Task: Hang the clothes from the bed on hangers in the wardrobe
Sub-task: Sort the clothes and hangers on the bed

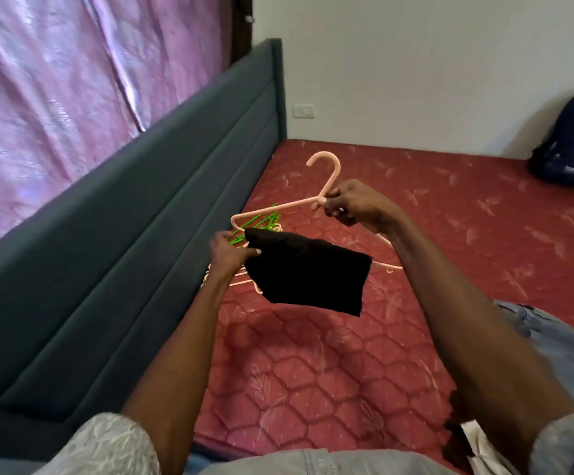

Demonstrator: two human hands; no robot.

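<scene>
Fingers [337,200] of the right hand [354,205] are curled round the neck of a pink plastic hanger [280,207], just below its hook, holding it in the air a little above the middle of the frame. Its hook points up and to the left, and its lower bar runs down to the right, passing behind the forearm. The left hand [230,252], left of centre, pinches the upper left corner of a black garment [307,272] between thumb and fingers. This folded dark cloth is draped over the hanger's lower bar and hangs down from it, clear of the bed, its bottom edge slanting toward the lower right.

Below both hands lies a red quilted mattress [450,234] with a pale leaf pattern, filling the centre and right of the frame. On it, beside the headboard and partly hidden by the left hand and the cloth, is a small heap of loose hangers, green ones [254,222] on top and pink ones [244,275] under them. A dark grey padded headboard [141,217] runs diagonally from the lower left up to the centre top. Behind it, in the upper left, hangs a shiny pink curtain [55,80]. A white wall [415,63] fills the upper right, with a small white switch plate [303,111] low on it. A dark blue backpack [573,138] sits on the mattress at the far right edge, against the wall. Light blue jeans [553,341] lie at the right edge lower down.
</scene>
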